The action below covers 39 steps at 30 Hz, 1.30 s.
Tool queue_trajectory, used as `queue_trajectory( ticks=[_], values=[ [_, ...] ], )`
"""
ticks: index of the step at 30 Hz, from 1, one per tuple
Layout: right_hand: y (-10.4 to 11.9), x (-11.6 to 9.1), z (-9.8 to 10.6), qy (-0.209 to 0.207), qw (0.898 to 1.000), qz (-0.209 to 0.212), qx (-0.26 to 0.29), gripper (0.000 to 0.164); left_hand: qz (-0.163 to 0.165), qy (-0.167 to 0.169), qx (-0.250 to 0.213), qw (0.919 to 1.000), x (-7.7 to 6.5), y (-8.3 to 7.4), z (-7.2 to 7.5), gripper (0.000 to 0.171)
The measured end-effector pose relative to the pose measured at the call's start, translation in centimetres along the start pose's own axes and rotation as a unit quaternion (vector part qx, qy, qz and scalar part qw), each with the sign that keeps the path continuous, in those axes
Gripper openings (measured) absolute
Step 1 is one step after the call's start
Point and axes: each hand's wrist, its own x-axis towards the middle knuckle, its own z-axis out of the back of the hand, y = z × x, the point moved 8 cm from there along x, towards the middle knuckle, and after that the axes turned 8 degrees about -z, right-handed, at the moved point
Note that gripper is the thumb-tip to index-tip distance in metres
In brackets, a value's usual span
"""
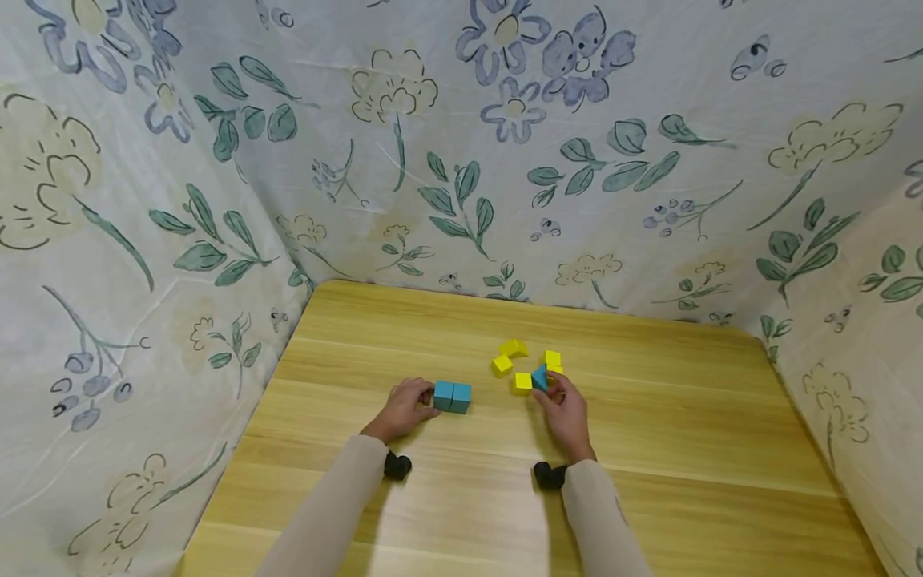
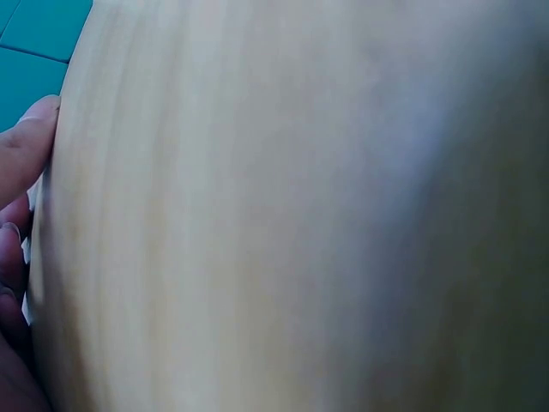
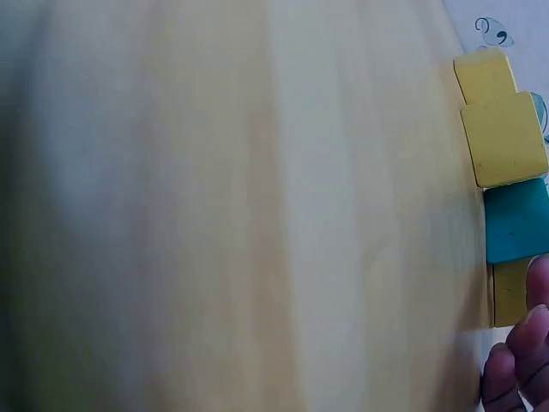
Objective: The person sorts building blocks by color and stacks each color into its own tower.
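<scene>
Two blue cubes stand side by side on the table, the left cube against the right cube. My left hand holds the left one from its outer side; in the left wrist view the thumb lies at its edge. Farther right, my right hand pinches a blue triangular block beside a yellow cube. In the right wrist view the blue block shows among yellow blocks, with the fingertips close to it.
Behind the blue triangular block are more yellow pieces: a tilted cube, a wedge-like block and a block near the right fingers. Floral cloth hangs around the wooden table at the back and sides.
</scene>
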Motion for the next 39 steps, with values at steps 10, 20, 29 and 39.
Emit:
queue_trajectory(
  ticks=[10, 20, 29, 39],
  values=[
    [-0.3, 1.0, -0.1, -0.001, 1.0, 0.005, -0.018, 0.044, -0.003, 0.002, 0.001, 1.0, 0.0, 0.1, -0.1, 0.028],
    [-0.3, 1.0, 0.3, -0.014, 1.0, 0.001, -0.007, 0.035, -0.002, 0.003, 0.002, 1.0, 0.0, 0.0, 0.0, 0.028],
    [-0.6, 1.0, 0.3, -0.011, 1.0, -0.006, -0.009, 0.033, 0.0, 0.006, 0.0, 1.0, 0.0, 0.1, -0.2, 0.027],
    [-1.1, 1.4, 0.4, -0.018, 1.0, -0.016, -0.007, 0.029, 0.003, 0.003, -0.005, 1.0, 0.0, 0.3, -0.2, 0.027]
  ],
)
